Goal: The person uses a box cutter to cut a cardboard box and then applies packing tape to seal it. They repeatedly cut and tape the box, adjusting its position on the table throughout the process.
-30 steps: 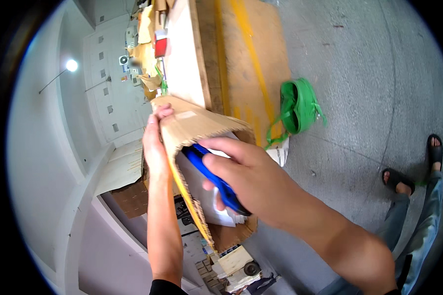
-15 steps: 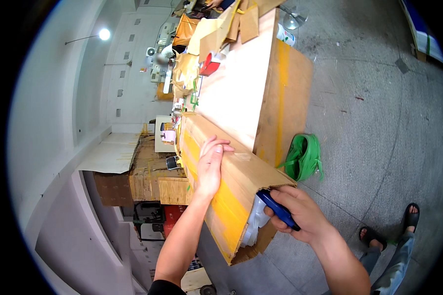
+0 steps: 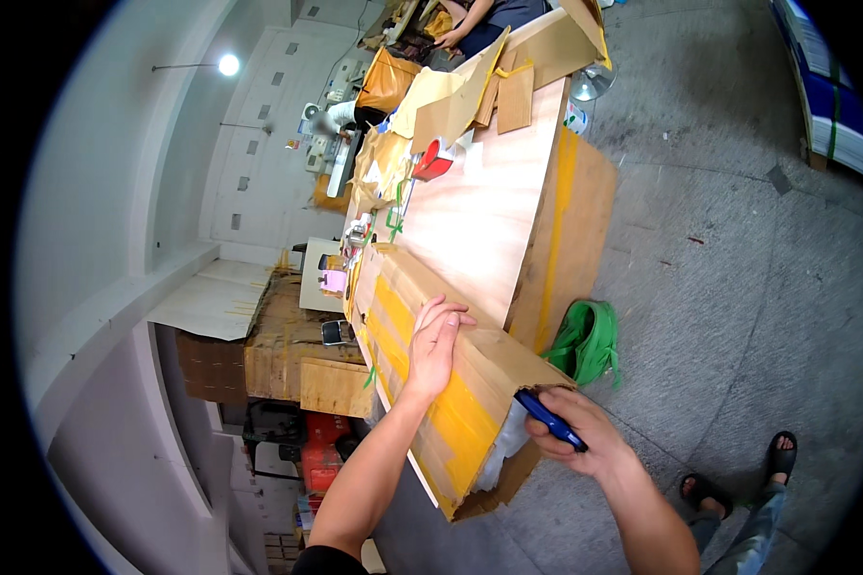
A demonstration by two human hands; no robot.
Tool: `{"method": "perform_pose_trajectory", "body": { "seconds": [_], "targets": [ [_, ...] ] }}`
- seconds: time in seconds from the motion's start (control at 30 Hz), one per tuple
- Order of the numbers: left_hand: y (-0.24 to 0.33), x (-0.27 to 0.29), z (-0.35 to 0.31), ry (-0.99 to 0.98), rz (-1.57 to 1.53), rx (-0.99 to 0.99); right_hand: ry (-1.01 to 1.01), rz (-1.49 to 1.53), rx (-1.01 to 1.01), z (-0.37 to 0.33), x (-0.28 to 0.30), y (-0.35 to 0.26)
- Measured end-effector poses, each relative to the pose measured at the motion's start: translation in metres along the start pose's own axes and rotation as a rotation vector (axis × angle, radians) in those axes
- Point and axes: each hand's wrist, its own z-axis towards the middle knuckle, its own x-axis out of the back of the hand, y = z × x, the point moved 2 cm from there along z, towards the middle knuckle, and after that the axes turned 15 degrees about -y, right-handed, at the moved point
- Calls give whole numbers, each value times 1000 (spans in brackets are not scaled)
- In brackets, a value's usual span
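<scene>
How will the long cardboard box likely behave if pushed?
The cardboard box would probably slide rather than roll, given its flat sides. Its open end may flex, since the cut edge looks ragged. Pale contents visible inside could add some weight.

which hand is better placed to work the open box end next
Likely the right hand: it holds the blue tool at that end, while the left hand lies farther along the cardboard box.

the scene is recorded from the wearer's head by the left fisheye of a side-by-side pair, aimed down. left hand (image 3: pixel 435 353) and right hand (image 3: pixel 585 437) are viewed from above at close range; beyond, the table (image 3: pixel 479 216) is seen receding toward the top. floor (image 3: pixel 700 316) is taken in at right, pale wall (image 3: pixel 225 187) at left.
</scene>
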Motion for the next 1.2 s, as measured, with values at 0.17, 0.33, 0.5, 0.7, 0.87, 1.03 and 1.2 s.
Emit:
{"method": "perform_pose_trajectory", "body": {
  "seconds": [0.17, 0.33, 0.5, 0.7, 0.87, 1.03, 1.2],
  "targets": [
    [-5, -6, 1, 25, 21, -16, -134, 180, 79, -76, 3, 16],
    [-10, -1, -5, 93, 115, -18, 45, 148, 397, -216, 7, 19],
    [24, 10, -29, 263, 211, -5, 627, -361, 413, -294, -19, 27],
    [8, 3, -172, 399, 150, 208, 681, -721, 100, -297, -29, 53],
    [142, -80, -299, -194, 182, 34, 588, -765, -80, -276, 5, 88],
    [106, -169, -275, 168, 363, 412, 664, -837, -58, -263, 32, 105],
    [72, -171, -220, 164, 271, 714, 633, -975, 34, -239, 4, 82]
  ]
}}
